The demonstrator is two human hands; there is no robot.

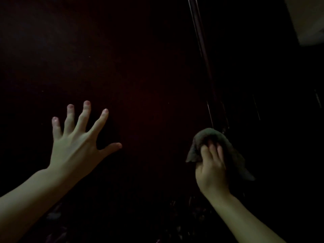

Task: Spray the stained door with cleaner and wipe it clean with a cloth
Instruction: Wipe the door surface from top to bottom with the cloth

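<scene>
Wiping is under way: the right hand (211,170) holds the bunched cloth (213,137) at the dark door (131,71) (left hand (77,142) splayed wide, holding nothing), and the next stroke likely needs firm pressure.

**Dim surroundings at the edges**

A pale cream wall patch (308,20) fills the top right corner, the only bright area. Along the bottom edge lies a dark, faintly patterned floor covering (182,220), its motif too dim to make out. Near it, lower left, sits a small greyish blurred object (53,215) that cannot be identified in this light.
</scene>
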